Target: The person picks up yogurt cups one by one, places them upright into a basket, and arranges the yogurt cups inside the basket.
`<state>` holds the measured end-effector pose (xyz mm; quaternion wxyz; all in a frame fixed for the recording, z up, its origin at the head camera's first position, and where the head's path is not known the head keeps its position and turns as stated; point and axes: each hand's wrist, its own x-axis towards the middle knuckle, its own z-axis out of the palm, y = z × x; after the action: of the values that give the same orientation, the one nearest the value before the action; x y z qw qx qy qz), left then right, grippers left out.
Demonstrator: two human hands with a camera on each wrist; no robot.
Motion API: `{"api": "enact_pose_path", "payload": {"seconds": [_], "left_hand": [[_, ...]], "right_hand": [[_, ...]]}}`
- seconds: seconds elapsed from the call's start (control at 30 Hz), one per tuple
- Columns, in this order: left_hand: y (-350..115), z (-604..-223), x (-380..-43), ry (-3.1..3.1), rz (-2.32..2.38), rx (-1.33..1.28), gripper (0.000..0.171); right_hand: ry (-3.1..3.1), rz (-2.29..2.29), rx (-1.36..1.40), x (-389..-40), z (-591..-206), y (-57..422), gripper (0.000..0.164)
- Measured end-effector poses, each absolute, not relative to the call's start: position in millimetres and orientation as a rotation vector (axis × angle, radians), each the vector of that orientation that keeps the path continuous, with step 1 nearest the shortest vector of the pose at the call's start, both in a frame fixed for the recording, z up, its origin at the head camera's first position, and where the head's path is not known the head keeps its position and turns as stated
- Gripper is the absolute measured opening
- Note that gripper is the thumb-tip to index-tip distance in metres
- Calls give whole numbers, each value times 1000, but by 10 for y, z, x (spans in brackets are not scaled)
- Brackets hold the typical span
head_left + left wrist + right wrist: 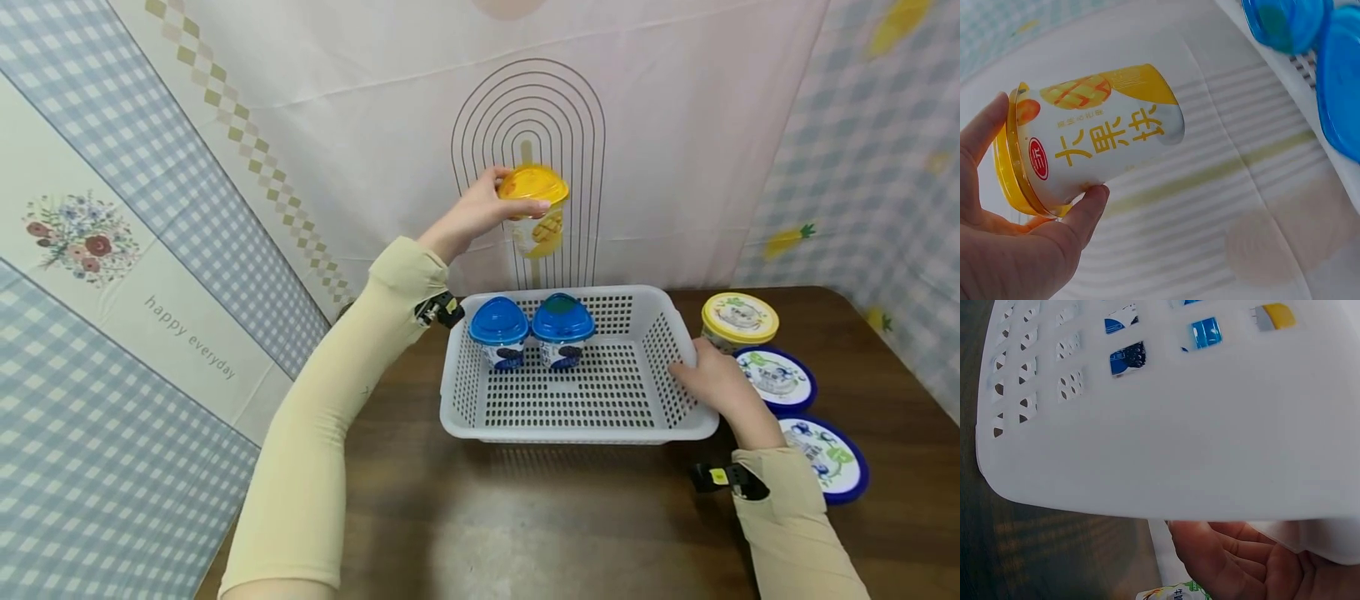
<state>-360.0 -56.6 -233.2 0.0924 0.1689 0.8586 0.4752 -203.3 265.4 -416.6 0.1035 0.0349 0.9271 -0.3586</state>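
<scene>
My left hand (480, 208) grips a yogurt cup with a yellow lid (542, 225) just below the lid, up in the air beyond the back rim of a white plastic basket (607, 400). In the left wrist view the cup (1100, 128) lies sideways to the camera, thumb and fingers on opposite sides near its lid. My right hand (716, 379) holds the basket's right end by the rim; the rim hides part of its fingers. Two yogurt cups with blue lids, a left one (500, 329) and a right one (563, 327), stand side by side in the basket's back left.
To the right of the basket, a yellow-lidded tub (738, 321) and two blue-rimmed tubs, one middle (776, 377) and one nearer (825, 458), stand on the brown table (510, 533). My right forearm partly covers the nearer one. A patterned curtain (360, 125) hangs behind.
</scene>
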Motion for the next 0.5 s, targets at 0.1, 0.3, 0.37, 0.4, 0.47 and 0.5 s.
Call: {"api": "enact_pose_path", "payload": {"seconds": [0.1, 0.3, 0.37, 0.4, 0.47, 0.5], "left_hand": [[-410, -2352, -3567, 2544, 1412, 525, 96], [-93, -2412, -3463, 2481, 1435, 596, 87], [12, -2436, -3426, 2447, 1450, 626, 84], [64, -2450, -3410, 2446, 1445, 632, 83], [168, -2488, -3380, 2452, 1425, 645, 82], [217, -2509, -3366, 2459, 1415, 650, 82]], "right_hand": [[2736, -1058, 105, -2043, -4153, 2658, 62], [2733, -1057, 109, -2033, -4167, 2670, 63], [2729, -1062, 111, -2033, -4174, 2674, 63], [2727, -1068, 113, -2034, -4176, 2674, 63], [2721, -1080, 121, -2035, -4179, 2677, 63], [2719, -1082, 123, -2035, -4182, 2679, 63]]}}
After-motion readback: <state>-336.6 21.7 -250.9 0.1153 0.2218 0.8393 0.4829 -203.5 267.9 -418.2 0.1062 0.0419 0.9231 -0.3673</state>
